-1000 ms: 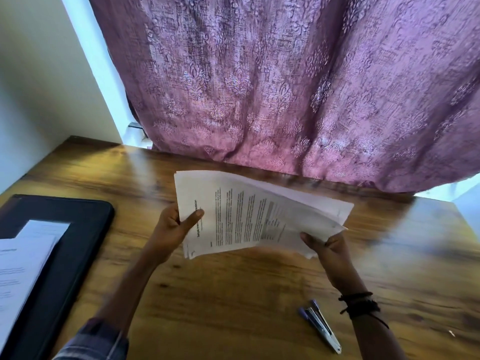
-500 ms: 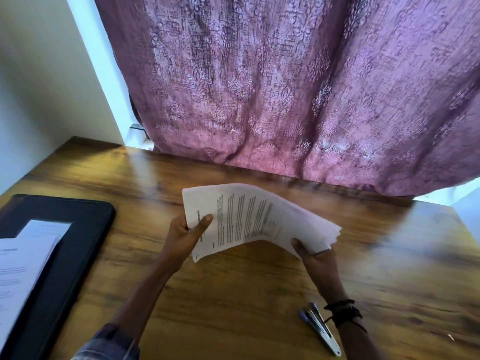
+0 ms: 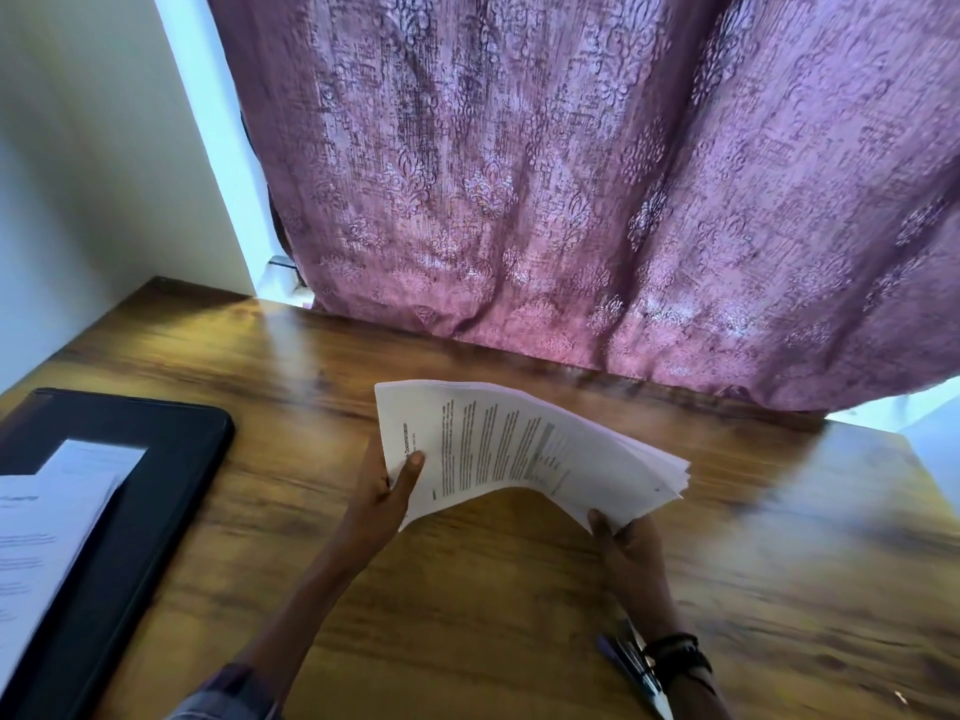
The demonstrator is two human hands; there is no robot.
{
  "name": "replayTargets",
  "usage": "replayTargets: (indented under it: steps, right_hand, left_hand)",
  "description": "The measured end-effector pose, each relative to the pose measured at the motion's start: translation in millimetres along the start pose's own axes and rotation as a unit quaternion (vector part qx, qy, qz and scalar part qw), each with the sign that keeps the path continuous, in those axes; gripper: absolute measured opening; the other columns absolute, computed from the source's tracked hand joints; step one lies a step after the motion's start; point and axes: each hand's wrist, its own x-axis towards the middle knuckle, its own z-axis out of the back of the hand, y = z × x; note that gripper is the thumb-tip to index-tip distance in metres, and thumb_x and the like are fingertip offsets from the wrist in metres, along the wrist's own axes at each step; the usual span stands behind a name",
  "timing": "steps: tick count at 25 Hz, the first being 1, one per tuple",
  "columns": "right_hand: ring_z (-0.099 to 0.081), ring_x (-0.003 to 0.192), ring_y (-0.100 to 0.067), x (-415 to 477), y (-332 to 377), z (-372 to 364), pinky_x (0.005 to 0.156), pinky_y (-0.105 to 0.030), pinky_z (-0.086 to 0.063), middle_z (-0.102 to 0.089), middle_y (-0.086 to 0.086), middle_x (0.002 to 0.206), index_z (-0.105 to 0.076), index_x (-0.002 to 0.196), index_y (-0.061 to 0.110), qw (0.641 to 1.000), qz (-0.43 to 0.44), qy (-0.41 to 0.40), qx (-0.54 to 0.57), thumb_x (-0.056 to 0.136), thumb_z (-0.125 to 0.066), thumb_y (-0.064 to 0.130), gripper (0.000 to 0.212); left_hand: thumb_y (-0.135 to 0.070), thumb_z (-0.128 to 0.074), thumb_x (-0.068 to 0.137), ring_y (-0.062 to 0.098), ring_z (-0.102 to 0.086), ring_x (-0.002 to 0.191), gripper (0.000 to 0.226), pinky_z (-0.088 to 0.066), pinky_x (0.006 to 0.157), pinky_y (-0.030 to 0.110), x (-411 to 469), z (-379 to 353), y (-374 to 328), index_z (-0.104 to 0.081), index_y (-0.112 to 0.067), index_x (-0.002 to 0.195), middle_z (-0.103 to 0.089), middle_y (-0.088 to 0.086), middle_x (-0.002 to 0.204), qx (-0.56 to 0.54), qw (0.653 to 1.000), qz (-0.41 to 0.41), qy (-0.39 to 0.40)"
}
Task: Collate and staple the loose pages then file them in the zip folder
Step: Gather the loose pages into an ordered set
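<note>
purple curtain (image 3: pixel 571 174) behind the far edge | wooden desk (image 3: pixel 493 589) | black zip folder (image 3: pixel 156 485) at left edge, sheets (image 3: pixel 47 537) on it | pages (image 3: pixel 519 449) bowed over desk middle, print unreadable | left hand (image 3: pixel 384 496) pinches their left end | right hand (image 3: pixel 631 548) grips right corner | stapler (image 3: pixel 631 667) near front edge

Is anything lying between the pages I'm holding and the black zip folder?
Nothing visible: only bare desk separates the pages from the zip folder on the left. Printed sheets do lie on top of it.
</note>
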Motion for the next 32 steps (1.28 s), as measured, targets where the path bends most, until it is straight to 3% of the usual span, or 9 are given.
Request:
replayTargets:
  steps: [3, 5, 9, 13, 15, 18, 20, 28, 32]
  right_hand:
    - [-0.065, 0.090, -0.013, 0.3, -1.1, -1.3, 0.069, -0.021, -0.052, -0.067, 0.007, 0.090, -0.062, 0.101, 0.008, 0.999, -0.037, -0.010, -0.037, 0.093, -0.060, -0.003, 0.014]
    - [-0.059, 0.062, 0.006, 6.1, 5.5, 1.3, 0.060, -0.008, -0.046, -0.060, 0.020, 0.057, -0.057, 0.073, 0.021, 0.997, -0.020, -0.022, -0.074, 0.091, -0.061, -0.007, 0.033]
    - [-0.064, 0.095, -0.010, 8.1, -5.8, 6.4, 0.070, -0.005, -0.047, -0.069, -0.002, 0.103, -0.061, 0.114, 0.006, 0.995, -0.015, 0.010, -0.094, 0.092, -0.057, -0.006, 0.025]
    - [-0.064, 0.104, -0.010, 4.5, -5.6, 7.3, 0.077, -0.016, -0.051, -0.065, -0.005, 0.115, -0.052, 0.126, 0.007, 0.997, -0.034, 0.027, -0.068, 0.092, -0.055, -0.008, 0.037]
    - [-0.065, 0.100, -0.001, 8.4, -3.3, 13.0, 0.079, -0.017, -0.054, -0.065, -0.007, 0.114, -0.050, 0.124, 0.003, 0.997, -0.061, 0.028, -0.027, 0.092, -0.053, -0.011, 0.035]
    - [-0.066, 0.108, -0.026, 17.4, -13.5, 23.2, 0.092, -0.050, -0.055, -0.066, -0.012, 0.120, -0.049, 0.125, 0.010, 0.990, -0.137, 0.028, 0.020, 0.095, -0.055, -0.002, 0.033]
    - [-0.062, 0.112, -0.031, 21.3, -15.9, 22.9, 0.094, -0.058, -0.051, -0.061, -0.014, 0.125, -0.045, 0.125, 0.014, 0.984, -0.172, 0.035, 0.013, 0.096, -0.055, 0.001, 0.033]
    - [-0.055, 0.111, -0.023, 7.8, -14.7, 25.7, 0.090, -0.037, -0.049, -0.057, -0.005, 0.123, -0.048, 0.132, 0.009, 0.981, -0.191, 0.002, -0.027, 0.096, -0.052, -0.001, 0.038]
    - [-0.060, 0.105, -0.024, 5.1, -14.8, 28.9, 0.074, -0.028, -0.050, -0.062, -0.006, 0.118, -0.051, 0.129, 0.012, 0.981, -0.188, -0.006, -0.049, 0.095, -0.054, -0.001, 0.036]
  left_hand:
    - [-0.019, -0.046, 0.099, 0.024, -0.065, 0.104, 0.026, -0.060, 0.072, 0.034, -1.4, -5.7, -1.2, -0.049, -0.012, 0.124, -0.060, 0.012, 0.114, 0.016, 1.000, -0.001, -0.020]
    - [-0.016, -0.045, 0.100, 0.020, -0.068, 0.099, 0.022, -0.059, 0.068, 0.031, 1.0, -7.0, -5.6, -0.050, -0.018, 0.121, -0.063, 0.007, 0.112, 0.017, 0.999, -0.010, -0.044]
    - [-0.031, -0.043, 0.099, 0.014, -0.065, 0.104, 0.030, -0.060, 0.069, 0.032, -0.5, -8.2, -8.8, -0.043, -0.020, 0.127, -0.058, -0.008, 0.113, 0.046, 0.998, -0.034, -0.032]
    - [-0.038, -0.043, 0.096, 0.000, -0.062, 0.102, 0.039, -0.057, 0.068, 0.021, -9.5, -14.7, -6.5, -0.041, -0.010, 0.122, -0.052, -0.033, 0.105, 0.063, 0.996, -0.026, -0.052]
    - [-0.026, -0.046, 0.100, -0.007, -0.061, 0.099, 0.028, -0.054, 0.069, 0.015, -5.5, -15.1, -5.6, -0.041, -0.009, 0.121, -0.052, -0.029, 0.105, 0.075, 0.995, -0.003, -0.067]
    - [-0.014, -0.052, 0.098, -0.004, -0.062, 0.093, 0.024, -0.051, 0.067, 0.013, 2.4, -10.9, -1.4, -0.043, -0.009, 0.120, -0.054, -0.015, 0.104, 0.081, 0.989, 0.091, -0.079]
    - [-0.020, -0.053, 0.098, 0.006, -0.059, 0.088, 0.026, -0.046, 0.064, 0.016, 3.2, -11.3, 1.6, -0.044, -0.010, 0.120, -0.055, -0.006, 0.105, 0.104, 0.972, 0.197, -0.076]
    - [-0.013, -0.065, 0.092, 0.019, -0.066, 0.067, 0.038, -0.053, 0.054, 0.030, -32.9, -3.3, 12.4, -0.042, -0.014, 0.121, -0.069, 0.008, 0.099, 0.010, 0.945, 0.309, -0.102]
    - [0.000, -0.065, 0.088, 0.019, -0.065, 0.057, 0.013, -0.055, 0.061, 0.030, -58.2, 0.1, 14.2, -0.063, -0.008, 0.098, -0.071, 0.019, 0.090, 0.020, 0.951, 0.294, -0.096]
